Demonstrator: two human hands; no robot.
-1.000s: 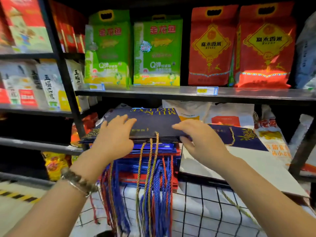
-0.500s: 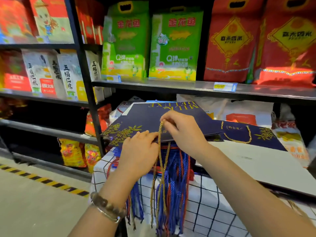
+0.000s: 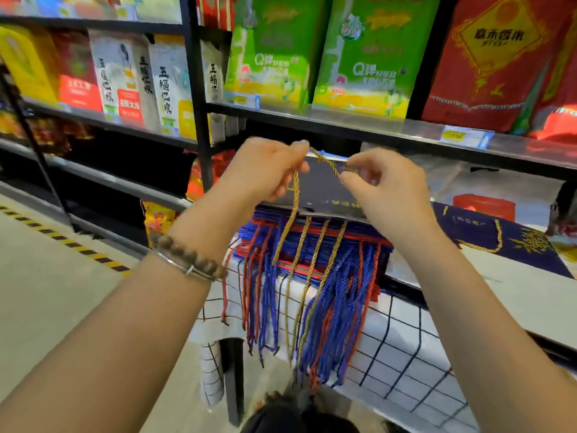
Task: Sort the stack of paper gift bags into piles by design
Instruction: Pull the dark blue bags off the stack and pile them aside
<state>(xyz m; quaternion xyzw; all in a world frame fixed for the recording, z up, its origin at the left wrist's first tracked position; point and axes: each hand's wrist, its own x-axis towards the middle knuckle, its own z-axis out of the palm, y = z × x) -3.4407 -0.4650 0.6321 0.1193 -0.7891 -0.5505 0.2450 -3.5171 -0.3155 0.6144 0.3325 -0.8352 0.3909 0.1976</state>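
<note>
Both hands pinch the gold cord of the top navy bag, left hand (image 3: 265,170) and right hand (image 3: 384,189), on the stack (image 3: 312,242) at the desk (image 3: 406,339) edge; best lift gently so neighbouring cords don't snag.

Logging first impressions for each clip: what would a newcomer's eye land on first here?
Both hands at centre, the left hand and right hand, pinching a gold cord handle above the dark navy bag topping the stack. Below, blue and red cords spill over the checked cloth. Behind, green rice bags glare from the shelf.
</note>
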